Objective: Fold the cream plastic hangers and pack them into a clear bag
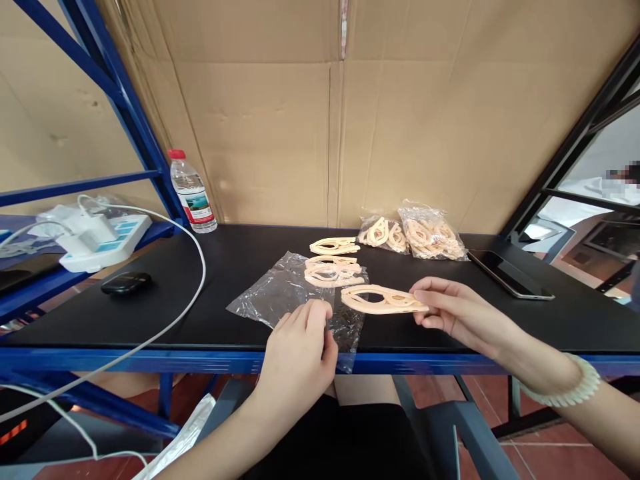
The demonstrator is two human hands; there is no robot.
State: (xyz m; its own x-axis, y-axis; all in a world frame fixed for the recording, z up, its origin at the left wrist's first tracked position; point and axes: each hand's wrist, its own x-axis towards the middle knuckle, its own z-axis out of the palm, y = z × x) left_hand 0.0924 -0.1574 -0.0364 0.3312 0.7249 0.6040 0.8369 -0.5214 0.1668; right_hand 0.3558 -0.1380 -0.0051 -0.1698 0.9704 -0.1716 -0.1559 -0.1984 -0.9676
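Note:
My right hand (450, 310) pinches one end of a beige folding hanger (375, 305), which is folded flat and points left above the black tabletop. My left hand (303, 347) has its fingers closed on the edge of a clear plastic bag (270, 291). The bag lies spread on the table, its right part hanging past the front edge. Just behind the held hanger, another hanger (333, 272) lies partly under the bag's film. Farther back a similar beige hanger (334, 246) rests flat on the table.
Two filled clear bags of beige hangers (433, 233) sit against the cardboard wall (275, 133). A phone (510, 273) lies at the right. Leftward are a water bottle (193, 193), a black mouse (126, 283), a white power strip (107, 243) and a white cable (193, 300) crossing the table's edge.

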